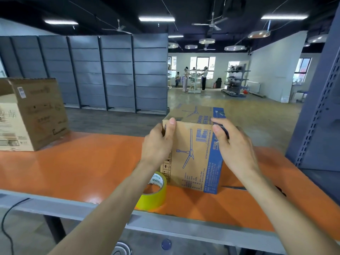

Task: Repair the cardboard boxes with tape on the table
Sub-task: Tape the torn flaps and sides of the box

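- Two hands hold one cardboard box (pixel 193 144) at the middle of the frame, one at each upper corner of its near face.
- Left hand (pixel 158 142): its fingers are curled round the box's left edge and out of sight behind it. Its thumb lies up the near face with the tip at the top edge.
- Right hand (pixel 233 142): it grips the upper right corner, with the thumb pressed on the blue printed band and the fingers wrapped over the right side.
- The cardboard box stands upright on the orange counter (pixel 73 168). It is brown, with blue drawings of a ceiling fan, a barcode and blue text down its right side.
- A tape roll (pixel 154 196), yellowish and see-through with print on its core, lies flat on the counter just left of the box's lower corner. The left forearm partly covers it.
- Scissors (pixel 234 188) lie on the counter right of the box's base, with the blade showing and the rest mostly behind the right forearm.
- A second box (pixel 35 115), larger and plain brown with a white label, stands at the left edge of the frame, well apart from the hands.
- Grey shelving panels (pixel 117 70) fill the upper left, and a grey perforated post (pixel 320 107) rises at the right edge.
- Small figures of people (pixel 203 78) stand far off at upper centre.
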